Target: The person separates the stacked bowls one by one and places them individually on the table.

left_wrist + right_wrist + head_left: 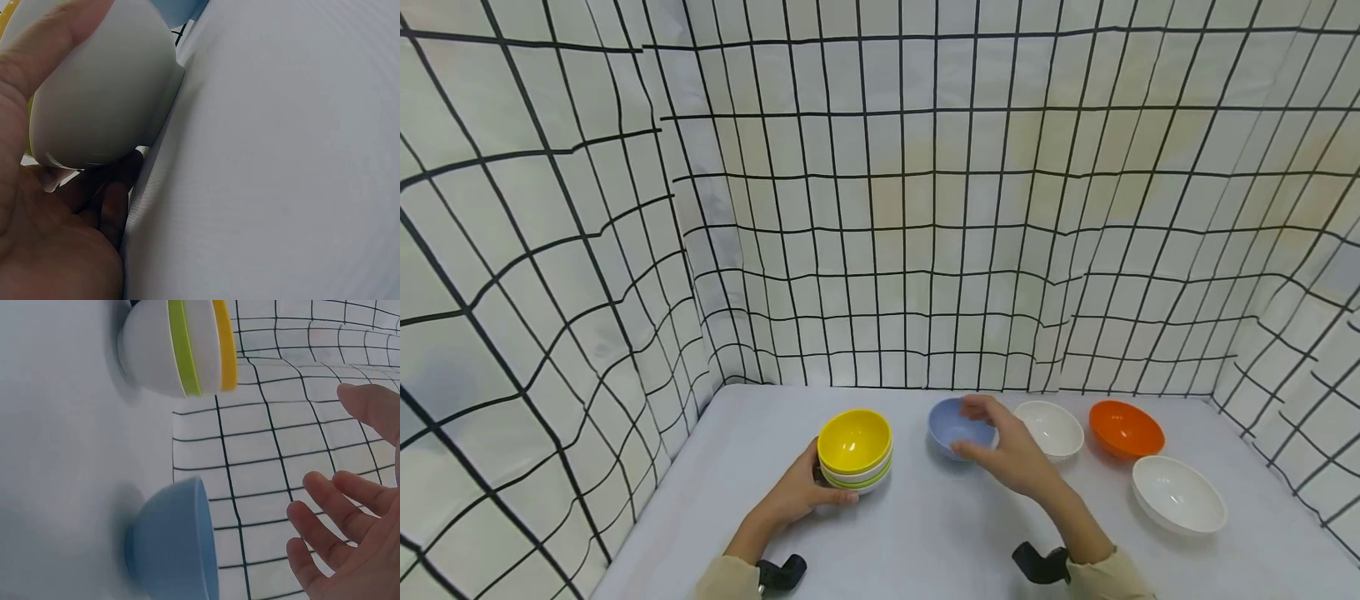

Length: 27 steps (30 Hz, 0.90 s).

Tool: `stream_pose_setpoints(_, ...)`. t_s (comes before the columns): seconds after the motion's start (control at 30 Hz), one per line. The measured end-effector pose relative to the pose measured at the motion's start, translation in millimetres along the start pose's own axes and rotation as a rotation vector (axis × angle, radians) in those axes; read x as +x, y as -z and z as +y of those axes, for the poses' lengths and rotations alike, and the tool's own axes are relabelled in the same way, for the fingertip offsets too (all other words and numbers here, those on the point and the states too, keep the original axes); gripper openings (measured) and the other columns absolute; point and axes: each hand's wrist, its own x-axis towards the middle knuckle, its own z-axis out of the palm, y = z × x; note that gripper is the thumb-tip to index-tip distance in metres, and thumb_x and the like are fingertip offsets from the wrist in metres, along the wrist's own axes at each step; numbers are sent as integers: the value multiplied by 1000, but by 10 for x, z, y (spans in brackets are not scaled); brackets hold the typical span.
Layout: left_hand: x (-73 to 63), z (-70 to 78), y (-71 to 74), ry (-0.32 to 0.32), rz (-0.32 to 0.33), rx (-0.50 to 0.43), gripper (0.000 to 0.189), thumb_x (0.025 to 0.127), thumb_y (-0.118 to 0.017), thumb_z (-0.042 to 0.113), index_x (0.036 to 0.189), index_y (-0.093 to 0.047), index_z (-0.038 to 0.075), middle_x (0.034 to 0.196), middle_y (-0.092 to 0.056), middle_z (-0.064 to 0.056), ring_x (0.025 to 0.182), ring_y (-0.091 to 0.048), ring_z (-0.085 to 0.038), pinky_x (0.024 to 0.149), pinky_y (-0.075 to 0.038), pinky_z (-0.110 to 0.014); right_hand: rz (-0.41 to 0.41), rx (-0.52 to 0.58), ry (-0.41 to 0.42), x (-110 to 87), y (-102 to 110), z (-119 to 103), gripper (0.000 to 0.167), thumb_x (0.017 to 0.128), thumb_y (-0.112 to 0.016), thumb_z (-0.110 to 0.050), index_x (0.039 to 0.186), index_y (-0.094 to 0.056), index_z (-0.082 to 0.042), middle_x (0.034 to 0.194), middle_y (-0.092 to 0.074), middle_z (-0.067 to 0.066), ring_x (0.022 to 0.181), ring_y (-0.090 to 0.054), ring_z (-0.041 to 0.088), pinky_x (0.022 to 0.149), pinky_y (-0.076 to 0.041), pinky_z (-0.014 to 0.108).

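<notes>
A stack of nested bowls (854, 443) stands on the white tabletop, a yellow bowl on top with white and lime-green ones beneath. My left hand (801, 486) holds the stack from its left side, the thumb across the front. In the left wrist view, the white lowest bowl (109, 94) lies between thumb and fingers, its foot at the table surface. To the right of the stack sits a light blue bowl (946, 427). Above it hovers my right hand (1013, 457), fingers spread and holding nothing; the right wrist view shows the blue bowl (172, 544) apart from the fingertips.
Right of the blue bowl are a white bowl (1051, 428), an orange bowl (1126, 428) and a wider white bowl (1178, 495) nearer the front. White walls with a black grid (917, 250) enclose the table (925, 533) at the back and both sides.
</notes>
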Motion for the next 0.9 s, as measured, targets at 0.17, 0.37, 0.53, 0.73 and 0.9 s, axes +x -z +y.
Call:
stream_pose_setpoints(0.17, -7, 0, -3, 0, 4, -6, 112, 67, -97, 29, 158, -33, 18, 158, -46, -5, 149, -40, -34, 126, -23, -62, -59, 74, -45, 152, -406, -80, 62, 85, -84, -30, 139, -55, -16, 135, -62, 5, 127, -57, 27, 113, -45, 54)
stream_pose_setpoints(0.37, -10, -2, -7, -5, -1, 3, 111, 68, -97, 30, 158, -33, 19, 156, -49, -4, 146, -43, -32, 125, -25, -63, -120, 131, -53, 306, -817, -98, 77, 81, -83, -40, 146, -49, -16, 146, -53, 11, 133, -51, 33, 112, -45, 58)
stream_pose_setpoints(0.53, -12, 5, -16, -13, -4, 14, 110, 69, -96, 30, 158, -32, 19, 154, -50, -4, 144, -46, -31, 124, -29, -61, -174, 153, -34, 424, -1012, -101, 90, 79, -84, -44, 152, -41, -14, 154, -46, 12, 136, -48, 35, 111, -44, 59)
stream_pose_setpoints(0.73, -17, 7, -11, -6, -3, 18, 111, 68, -96, 29, 158, -32, 18, 153, -50, -5, 143, -46, -31, 124, -28, -61, -247, 137, -42, 506, -1154, -115, 103, 76, -86, -49, 156, -35, -10, 157, -43, 12, 137, -47, 32, 112, -45, 57)
stream_pose_setpoints(0.9, -9, 2, 12, -4, -20, -14, 107, 69, -96, 26, 157, -35, 21, 154, -49, -3, 145, -44, -30, 125, -26, -61, -256, 154, -42, 558, -1236, -130, 110, 72, -90, -47, 157, -32, -6, 150, -47, 12, 132, -51, 27, 112, -47, 51)
